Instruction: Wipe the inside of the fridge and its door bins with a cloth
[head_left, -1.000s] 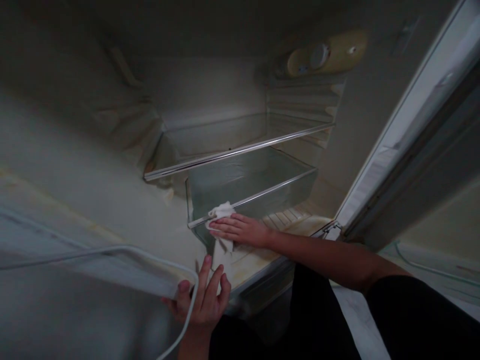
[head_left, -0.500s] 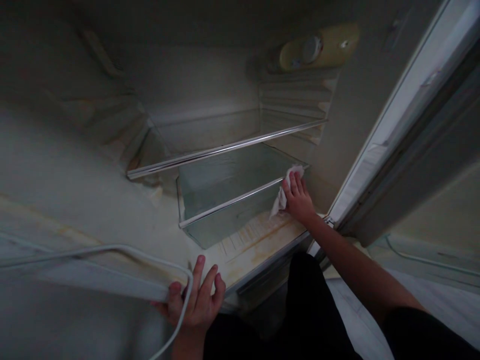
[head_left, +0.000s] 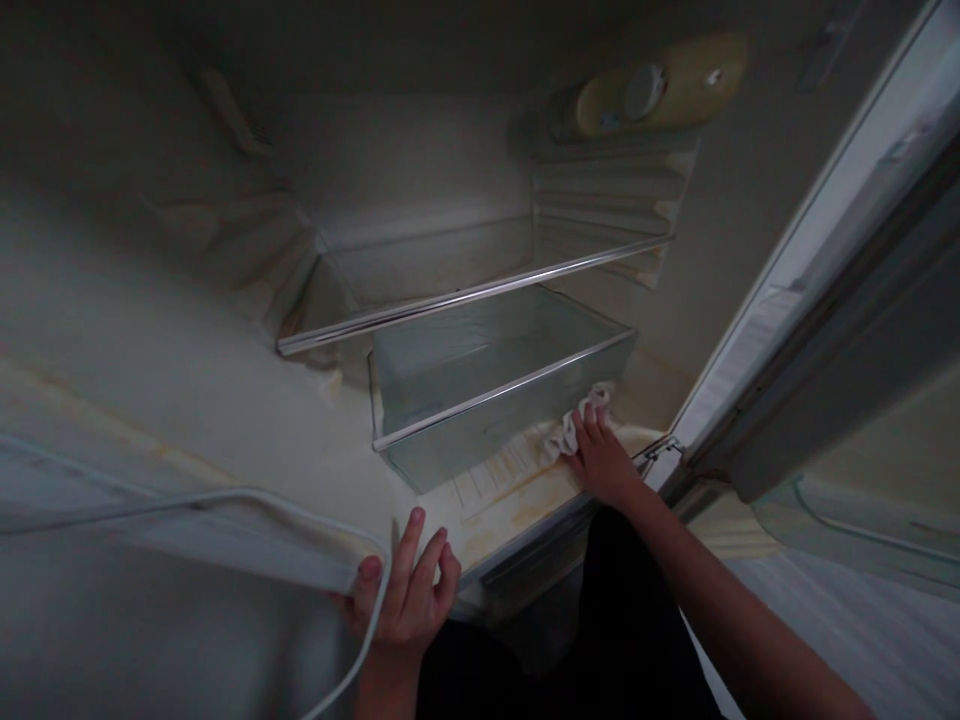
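Observation:
My right hand [head_left: 604, 465] presses a crumpled white cloth [head_left: 562, 437] onto the stained floor [head_left: 525, 515] of a refrigerator compartment, just in front of a clear drawer [head_left: 465, 450]. The fingers lie over the cloth and hide part of it. My left hand [head_left: 409, 600] rests at the lower front edge of the refrigerator with its fingers spread. A white cable [head_left: 315, 518] runs across that hand, between thumb and fingers, and I see no object gripped there.
Above the drawer is a glass shelf with a shiny front trim [head_left: 480, 292]. A yellowish control housing with a round knob [head_left: 645, 92] is fixed on the right inner wall. To the right the refrigerator door [head_left: 847, 340] stands ajar, its hinge [head_left: 664, 448] near my right wrist.
My right hand and the cloth have moved down from the drawer's front rim to the compartment floor. My left hand keeps its place at the edge; the view has shifted slightly.

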